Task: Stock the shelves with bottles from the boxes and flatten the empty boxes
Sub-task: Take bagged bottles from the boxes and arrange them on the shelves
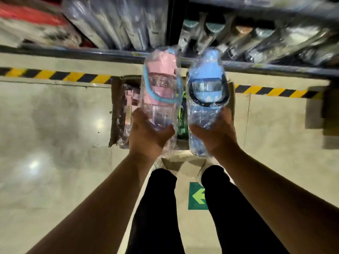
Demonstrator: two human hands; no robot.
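My left hand [146, 133] grips the base of a pink bottle [160, 83] wrapped in clear plastic, its lid pointing up at the shelf. My right hand [215, 133] grips a blue bottle [206, 92], also wrapped in plastic, in the same way. Both bottles are raised side by side above an open cardboard box [117, 110] on the floor. Inside the box lie more wrapped bottles, among them a pink one at the left. The shelf edge [91, 53] runs just beyond the bottle tops.
Wrapped bottles and packages [216, 33] fill the shelf above, blurred. Yellow-black hazard tape [55, 75] lines the floor under the shelf. A green arrow sticker [197, 196] lies between my legs. A dark upright post [330, 107] stands at the right.
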